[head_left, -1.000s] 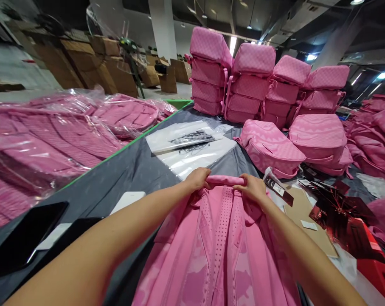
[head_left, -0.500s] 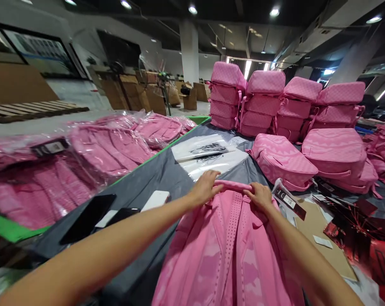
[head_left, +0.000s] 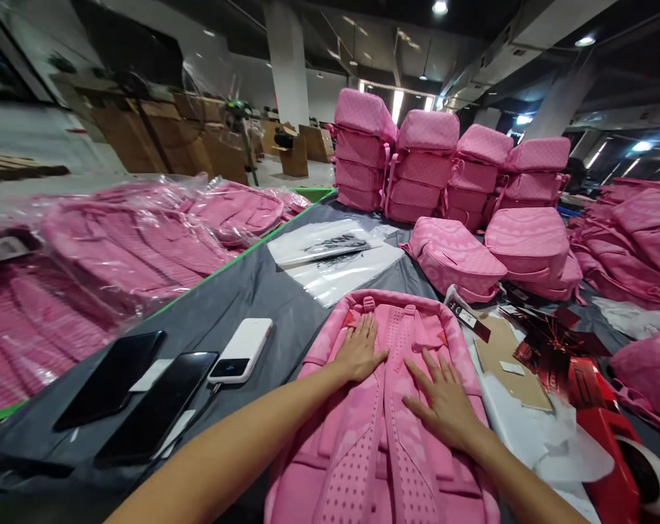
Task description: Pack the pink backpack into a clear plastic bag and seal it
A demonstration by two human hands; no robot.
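- The pink backpack [head_left: 384, 407] is laid straps-up on the grey desk [head_left: 253, 291].
- The left hand [head_left: 359, 353] and right hand [head_left: 444, 400] are pressed flat on it, fingers spread, nothing gripped.

Dim hall, ceiling spotlights [head_left: 439, 7] overhead — glare on the plastic bags [head_left: 144, 233], edges bowed and smeared.
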